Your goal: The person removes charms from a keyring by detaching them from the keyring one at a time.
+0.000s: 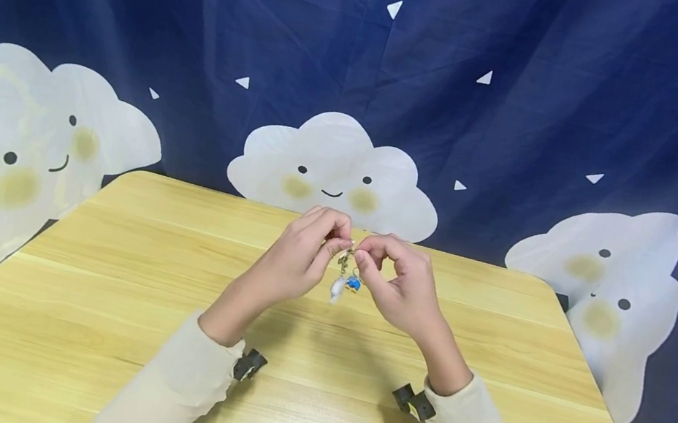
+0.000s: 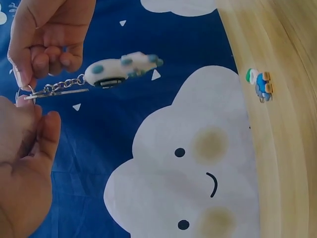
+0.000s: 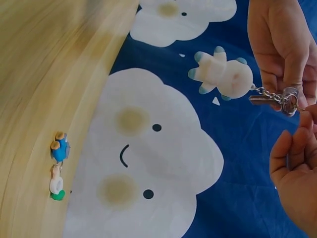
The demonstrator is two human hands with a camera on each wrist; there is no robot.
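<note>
A white keychain figure with blue-green ears and paws (image 3: 223, 77) hangs from a short metal chain (image 2: 64, 85). The chain runs up to a metal key ring (image 3: 291, 101), from which a key (image 3: 262, 100) also hangs. My left hand (image 1: 299, 253) pinches the ring from one side with thumb and fingertips. From the other side, my right hand (image 1: 404, 281) pinches the ring's edge between thumb and index finger. Fingertips hide part of the ring. On the table beyond the hanging figure lies a small blue figure charm (image 1: 353, 283) joined to a white and green piece (image 3: 57, 183).
Beneath both hands spreads a light wooden table (image 1: 95, 321). Behind its far edge hangs a dark blue curtain (image 1: 314, 30) printed with white smiling clouds (image 1: 338, 152) and small white triangles. Black wrist cameras (image 1: 250, 365) sit at the sleeve cuffs.
</note>
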